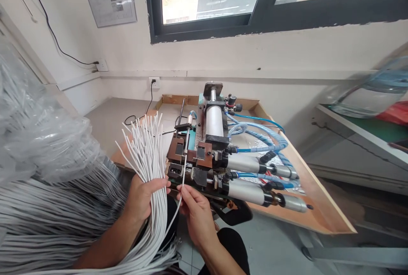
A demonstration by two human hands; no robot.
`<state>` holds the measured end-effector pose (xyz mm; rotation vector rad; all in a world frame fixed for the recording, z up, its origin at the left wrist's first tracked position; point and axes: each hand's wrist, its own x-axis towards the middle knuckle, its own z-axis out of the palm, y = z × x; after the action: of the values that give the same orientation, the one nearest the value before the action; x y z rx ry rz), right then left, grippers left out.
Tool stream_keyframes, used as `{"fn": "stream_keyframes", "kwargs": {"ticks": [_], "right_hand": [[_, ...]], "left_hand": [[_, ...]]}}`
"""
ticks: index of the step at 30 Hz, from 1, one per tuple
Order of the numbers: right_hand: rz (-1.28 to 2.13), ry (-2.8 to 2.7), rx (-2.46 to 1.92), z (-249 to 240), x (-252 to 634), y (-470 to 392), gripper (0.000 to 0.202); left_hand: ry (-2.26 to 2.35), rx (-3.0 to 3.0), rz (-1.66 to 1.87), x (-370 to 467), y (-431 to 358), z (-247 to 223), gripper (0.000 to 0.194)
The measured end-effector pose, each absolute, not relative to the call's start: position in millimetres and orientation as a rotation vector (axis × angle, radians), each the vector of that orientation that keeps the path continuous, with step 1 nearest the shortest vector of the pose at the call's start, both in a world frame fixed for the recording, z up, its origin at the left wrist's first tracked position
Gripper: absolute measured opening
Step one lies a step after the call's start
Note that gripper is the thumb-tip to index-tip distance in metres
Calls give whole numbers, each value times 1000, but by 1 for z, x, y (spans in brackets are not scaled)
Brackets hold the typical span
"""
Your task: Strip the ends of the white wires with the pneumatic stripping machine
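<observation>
My left hand is wrapped round a thick bundle of white cables, whose cut ends fan out above the fist. Between the thumb and fingers of my right hand is a single white cable. Its upper end points into the front of a pneumatic machine, between brown metal plates; whether it touches the jaws I cannot tell. The lower part of this cable curves back toward the bundle. A silver upright cylinder stands on the machine, and two more lie toward the right.
Blue air hoses loop behind the cylinders. The machine sits in a wooden-edged tray. A large heap of grey cables, partly under clear plastic, fills the left side. A green-topped shelf stands at right.
</observation>
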<state>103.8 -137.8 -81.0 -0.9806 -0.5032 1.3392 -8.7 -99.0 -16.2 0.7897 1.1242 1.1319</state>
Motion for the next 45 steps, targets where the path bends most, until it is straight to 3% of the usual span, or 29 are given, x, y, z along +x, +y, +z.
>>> {"fn": "stream_keyframes", "kwargs": {"ticks": [13, 28, 45], "right_hand": [[1511, -216, -843, -73, 104, -130, 23], [1389, -473, -981, -70, 103, -141, 28], [1594, -465, -924, -68, 102, -137, 29]], "left_hand": [[1105, 888, 1126, -3, -96, -16, 15], [1147, 917, 1019, -8, -124, -36, 9], [1130, 872, 1054, -9, -123, -34, 16]]}}
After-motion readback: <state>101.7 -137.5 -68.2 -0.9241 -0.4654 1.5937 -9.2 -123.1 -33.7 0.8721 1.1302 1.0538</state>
